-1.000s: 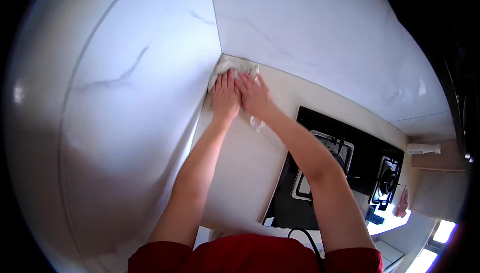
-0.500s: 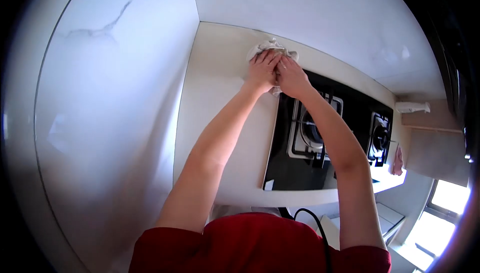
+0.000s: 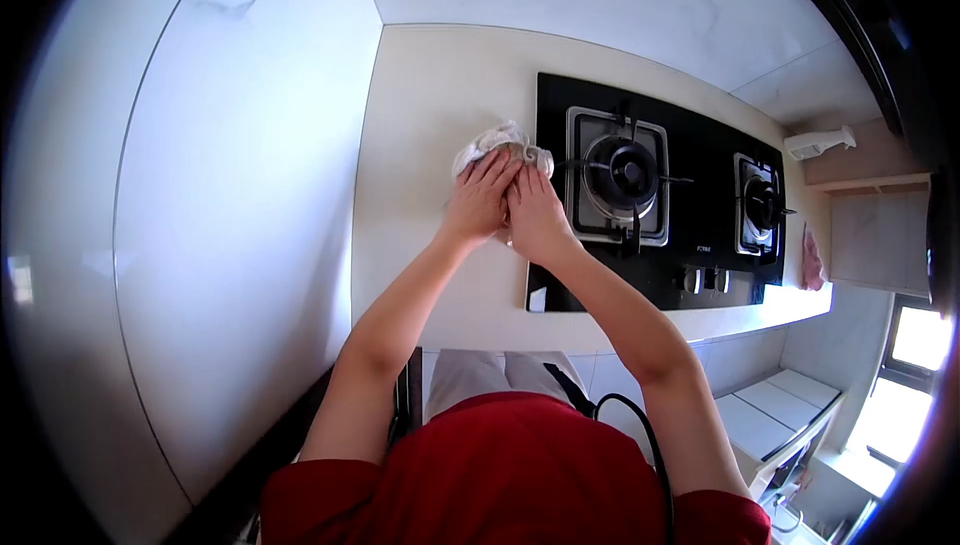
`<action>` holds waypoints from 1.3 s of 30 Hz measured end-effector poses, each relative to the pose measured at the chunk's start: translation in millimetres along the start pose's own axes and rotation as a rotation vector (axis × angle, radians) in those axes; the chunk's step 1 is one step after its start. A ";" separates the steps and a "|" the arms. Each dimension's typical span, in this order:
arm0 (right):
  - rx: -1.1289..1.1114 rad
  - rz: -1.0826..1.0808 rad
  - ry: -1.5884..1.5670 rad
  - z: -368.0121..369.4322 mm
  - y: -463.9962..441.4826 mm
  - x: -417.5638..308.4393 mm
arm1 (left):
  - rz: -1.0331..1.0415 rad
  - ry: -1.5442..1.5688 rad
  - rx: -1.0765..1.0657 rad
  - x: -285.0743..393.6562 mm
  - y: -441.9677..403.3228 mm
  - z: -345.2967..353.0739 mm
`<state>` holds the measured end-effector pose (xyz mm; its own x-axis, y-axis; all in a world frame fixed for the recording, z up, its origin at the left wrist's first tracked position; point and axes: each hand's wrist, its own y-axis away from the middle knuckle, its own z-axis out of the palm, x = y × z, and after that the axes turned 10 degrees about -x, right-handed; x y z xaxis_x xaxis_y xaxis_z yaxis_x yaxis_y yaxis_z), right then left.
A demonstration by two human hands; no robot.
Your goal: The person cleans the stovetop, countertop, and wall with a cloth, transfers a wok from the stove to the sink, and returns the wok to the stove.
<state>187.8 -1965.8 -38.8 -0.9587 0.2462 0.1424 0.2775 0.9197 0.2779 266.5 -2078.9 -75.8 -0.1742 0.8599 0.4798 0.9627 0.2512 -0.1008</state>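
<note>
A crumpled whitish cloth (image 3: pixel 505 135) lies on the pale countertop (image 3: pixel 405 235), just left of the black gas hob (image 3: pixel 692 210). My left hand (image 3: pixel 478 205) presses on the cloth, its fingers gripping the folds. Close beside it, touching, my right hand (image 3: pixel 538 213) bears down on the right part of the same cloth. Most of the cloth's lower part is hidden beneath both hands.
Two burners, a large left one (image 3: pixel 625 173) and a right one (image 3: pixel 762 203), carry black pan supports. Control knobs (image 3: pixel 705 280) sit at the hob's front. A white bottle (image 3: pixel 820 142) and a pink cloth (image 3: pixel 811 260) are at the far right. A marbled wall (image 3: pixel 240 205) borders the left.
Both hands and the cloth have come back from near the rear wall toward my body, along the hob's left edge. My view has shifted, and more of the hob shows.
</note>
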 end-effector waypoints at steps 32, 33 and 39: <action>0.212 -0.395 -0.539 38.0 86.7 -179.7 | -0.453 -0.233 0.246 21.6 228.4 -13.1; 0.231 -0.457 -0.395 36.8 82.3 -188.3 | -0.493 -0.245 0.287 19.4 241.5 -20.1; 0.287 -0.468 -0.398 31.8 83.8 -134.3 | -0.492 -0.079 0.392 32.1 219.4 3.0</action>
<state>337.9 -1912.0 -64.8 -0.9390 -0.1546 -0.3071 -0.1477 0.9880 -0.0456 471.5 -1994.8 -85.2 -0.6063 0.6288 0.4868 0.6212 0.7567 -0.2038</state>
